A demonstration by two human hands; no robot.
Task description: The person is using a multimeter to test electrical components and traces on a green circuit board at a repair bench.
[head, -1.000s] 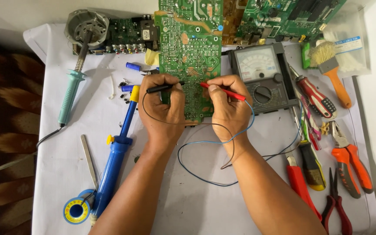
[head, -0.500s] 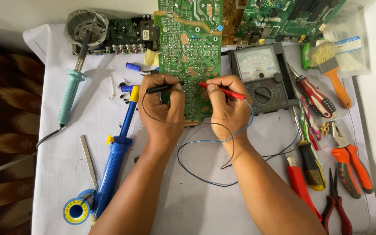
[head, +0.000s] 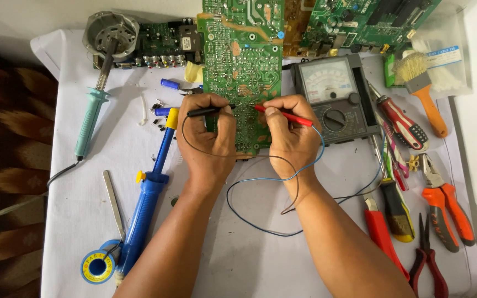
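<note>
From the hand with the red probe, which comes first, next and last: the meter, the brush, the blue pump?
From the right hand:
1. Meter, just to its right.
2. Blue pump, across on the left.
3. Brush, at the far upper right.

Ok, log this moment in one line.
left hand: black probe | right hand: red probe | tips on green circuit board | meter beside

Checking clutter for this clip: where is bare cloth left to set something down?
Bare cloth lies between the teal soldering iron and the blue desoldering pump, and low between the forearms, below the probe wires. The right edge is crowded with pliers and screwdrivers.
</note>
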